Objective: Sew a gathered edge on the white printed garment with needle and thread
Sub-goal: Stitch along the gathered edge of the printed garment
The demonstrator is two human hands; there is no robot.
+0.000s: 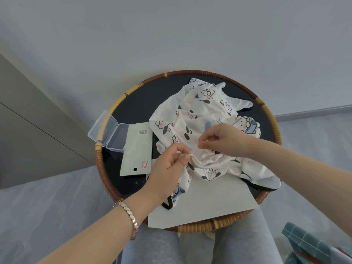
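- White printed garment point(192, 115) heaped on round tray point(99, 161), centre toward 2 o'clock.
- Left hand point(167, 164) pinching bunched edge at heap's 7 o'clock.
- Right hand point(222, 140) pinching needle point(199, 139) just beside; thread too fine to see.
- Thin, limp, light: best held close to the gathers, likely to slip loose otherwise.

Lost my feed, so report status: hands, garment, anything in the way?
Left hand pinches gathered edge of garment. Right hand pinches needle just above. Plastic box and card lie aside, clear.
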